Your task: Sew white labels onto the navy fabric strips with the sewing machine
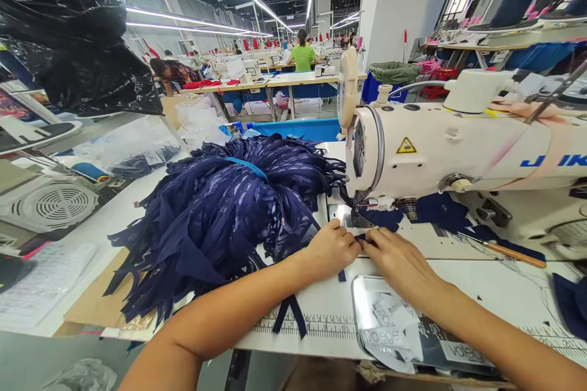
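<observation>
My left hand (334,250) and my right hand (393,256) meet just in front of the sewing machine's presser foot (356,217). Both have their fingers closed on a small piece of navy fabric (361,237), mostly hidden by the fingertips. Above them is the white head of the sewing machine (413,146). Beside my left forearm lies a big bundle of navy lace pieces (238,195), gathered by a blue tie (247,167). More navy fabric (435,211) lies under the machine arm.
A tin tray (360,317) with white printed labels (389,324) sits at the table's front edge, over a printed ruler. Right of it lies a tool with an orange handle (516,254) among loose threads. A black plastic bag (82,36) hangs at upper left. People work farther back.
</observation>
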